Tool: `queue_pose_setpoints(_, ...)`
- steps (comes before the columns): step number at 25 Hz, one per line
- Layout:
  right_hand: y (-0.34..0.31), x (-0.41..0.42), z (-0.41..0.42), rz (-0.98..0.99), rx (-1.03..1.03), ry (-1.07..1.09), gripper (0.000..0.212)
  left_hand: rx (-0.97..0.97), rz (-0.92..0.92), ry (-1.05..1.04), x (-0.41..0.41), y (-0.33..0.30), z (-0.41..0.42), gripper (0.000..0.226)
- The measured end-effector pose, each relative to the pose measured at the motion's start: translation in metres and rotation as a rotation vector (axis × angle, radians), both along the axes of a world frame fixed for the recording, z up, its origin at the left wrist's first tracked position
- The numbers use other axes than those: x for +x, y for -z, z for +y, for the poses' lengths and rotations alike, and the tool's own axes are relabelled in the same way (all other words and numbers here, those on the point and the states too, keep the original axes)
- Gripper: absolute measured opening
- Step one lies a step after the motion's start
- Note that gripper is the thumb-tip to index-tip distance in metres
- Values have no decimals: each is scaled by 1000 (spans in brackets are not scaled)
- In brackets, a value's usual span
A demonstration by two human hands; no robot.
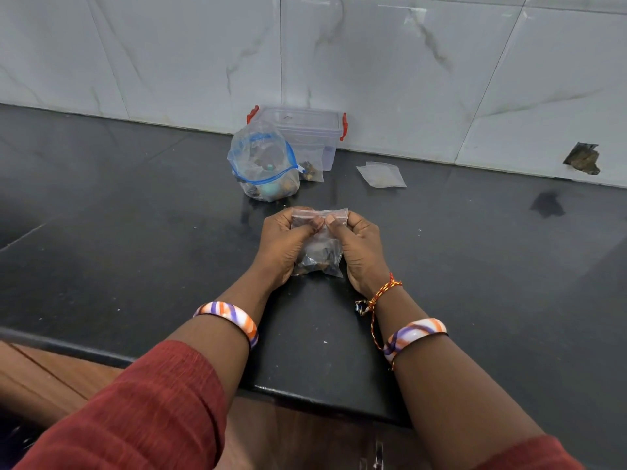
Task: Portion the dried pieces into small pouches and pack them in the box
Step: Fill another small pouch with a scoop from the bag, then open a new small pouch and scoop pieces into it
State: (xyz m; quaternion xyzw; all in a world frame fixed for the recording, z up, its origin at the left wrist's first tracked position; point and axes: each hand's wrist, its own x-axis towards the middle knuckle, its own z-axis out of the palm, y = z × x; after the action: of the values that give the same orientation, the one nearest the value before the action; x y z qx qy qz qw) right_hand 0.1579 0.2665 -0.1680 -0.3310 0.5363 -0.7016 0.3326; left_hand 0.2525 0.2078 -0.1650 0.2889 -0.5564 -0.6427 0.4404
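A small clear pouch [319,256] with dark dried pieces in its bottom stands on the black counter [135,232]. My left hand [285,245] and my right hand [359,249] grip it from either side, both thumbs pinching its top strip near the middle. Behind it sits a large clear zip bag [263,164] with a blue seal, open, holding more dried pieces. A filled small pouch [310,164] leans against the clear box [305,127], which has red latches and its lid on. Empty small pouches [381,174] lie flat to the right.
A white marble-tiled wall [407,62] rises behind the counter, with a broken hole [582,159] at the right. The counter's front edge [101,351] runs above wooden cabinet fronts. A wet patch [547,205] marks the counter at the right.
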Motion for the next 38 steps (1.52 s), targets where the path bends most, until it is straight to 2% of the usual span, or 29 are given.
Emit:
queue_pose_setpoints(2,0,0,0,-15,-10,22,17,26,5,-5,-1,-1,0,13)
queue_pose_setpoints(5,2,1,-1,-61,-51,62,13,170,73,17,-1,-3,-1,16)
queue_pose_setpoints(10,3,0,-4,-76,-49,95,16,176,65,-15,-2,-2,-2,20)
queue_pose_setpoints(14,5,-2,-7,-150,-56,98,19,322,189,65,0,-6,-4,26)
queue_pose_setpoints(17,4,-3,-3,-58,-57,60,13,159,116,75,2,-4,0,6)
queue_pose_setpoints(23,3,1,-2,-3,-55,32,9,75,35,-13,0,-3,1,12)
queue_pose_setpoints(26,3,3,-5,-35,-33,102,13,109,1,-83,-5,-5,4,17)
queue_pose_setpoints(28,1,3,-6,-94,-43,173,18,129,-10,-59,-6,-5,4,21)
queue_pose_setpoints(31,-3,-3,-7,-266,-122,239,19,-2,-121,-23,-5,-3,4,11)
queue_pose_setpoints(33,-3,-7,-8,-346,-140,169,14,-112,-186,-51,-5,-1,6,14)
queue_pose_setpoints(34,-4,-13,-7,-360,-133,106,20,-120,-185,-80,-7,0,4,17)
queue_pose_setpoints(36,-5,-28,-4,-294,-54,-48,35,-72,-177,-119,-15,1,-4,22)
queue_pose_setpoints(38,-9,-46,-3,-159,69,-131,40,-31,-226,-151,-32,-2,-18,23)
